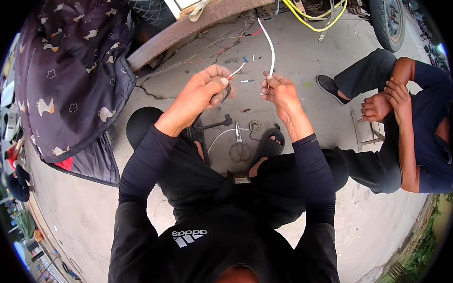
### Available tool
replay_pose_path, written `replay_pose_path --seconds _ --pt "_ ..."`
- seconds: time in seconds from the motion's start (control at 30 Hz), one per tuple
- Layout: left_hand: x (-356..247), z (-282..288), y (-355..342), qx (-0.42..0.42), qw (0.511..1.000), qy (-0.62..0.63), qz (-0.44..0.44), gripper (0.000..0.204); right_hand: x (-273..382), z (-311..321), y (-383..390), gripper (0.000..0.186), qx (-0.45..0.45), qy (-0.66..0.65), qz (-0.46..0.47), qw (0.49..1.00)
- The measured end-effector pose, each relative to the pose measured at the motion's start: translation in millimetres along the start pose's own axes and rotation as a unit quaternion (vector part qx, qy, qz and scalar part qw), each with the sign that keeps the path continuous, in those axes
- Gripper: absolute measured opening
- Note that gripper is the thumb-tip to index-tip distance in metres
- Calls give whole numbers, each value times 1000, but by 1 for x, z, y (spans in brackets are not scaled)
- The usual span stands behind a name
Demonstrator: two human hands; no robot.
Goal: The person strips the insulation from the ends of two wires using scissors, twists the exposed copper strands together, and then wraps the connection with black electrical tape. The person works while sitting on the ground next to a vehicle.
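Observation:
My left hand (202, 90) is closed, thumb and fingers pinching a thin wire (238, 70) whose white end sticks out past a bit of red. A dark strand curves below those fingers. To its right, my right hand (280, 92) grips the lower end of a white cable (270, 45), which runs up to the underside of a vehicle. The two held ends are apart. On the ground between my feet lie scissors (239, 147), a roll of tape (255, 126) and a black cord with a plug-like end (220, 123).
The vehicle's rusty frame (197, 30) crosses ahead, with yellow cable (307, 25) looped under it and a tyre (387, 18) at right. A dark patterned quilted cover (74, 82) hangs at left. Someone sits close by on the right, hands together (384, 100). Small scraps lie on the concrete.

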State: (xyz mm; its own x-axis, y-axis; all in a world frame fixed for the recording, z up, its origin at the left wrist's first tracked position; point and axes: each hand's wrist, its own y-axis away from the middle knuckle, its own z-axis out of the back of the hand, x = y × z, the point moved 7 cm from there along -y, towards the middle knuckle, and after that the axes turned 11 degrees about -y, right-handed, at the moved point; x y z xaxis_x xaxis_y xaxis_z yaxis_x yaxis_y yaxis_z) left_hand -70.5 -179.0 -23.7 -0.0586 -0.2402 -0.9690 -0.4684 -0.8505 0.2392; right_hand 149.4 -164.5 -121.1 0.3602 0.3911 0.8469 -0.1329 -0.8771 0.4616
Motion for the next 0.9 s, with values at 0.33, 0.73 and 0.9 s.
replay_pose_path --seconds 0.33,0.73,0.9 --pt "16 -98 -105 60 992 -113 20 27 49 70 11 22 38 -114 -24 992" --pt "76 -76 -188 12 997 -77 22 21 12 79 -73 19 52 -154 -119 980" --pt "79 -76 -209 -6 996 -88 7 20 14 82 -93 19 75 -146 -98 982"
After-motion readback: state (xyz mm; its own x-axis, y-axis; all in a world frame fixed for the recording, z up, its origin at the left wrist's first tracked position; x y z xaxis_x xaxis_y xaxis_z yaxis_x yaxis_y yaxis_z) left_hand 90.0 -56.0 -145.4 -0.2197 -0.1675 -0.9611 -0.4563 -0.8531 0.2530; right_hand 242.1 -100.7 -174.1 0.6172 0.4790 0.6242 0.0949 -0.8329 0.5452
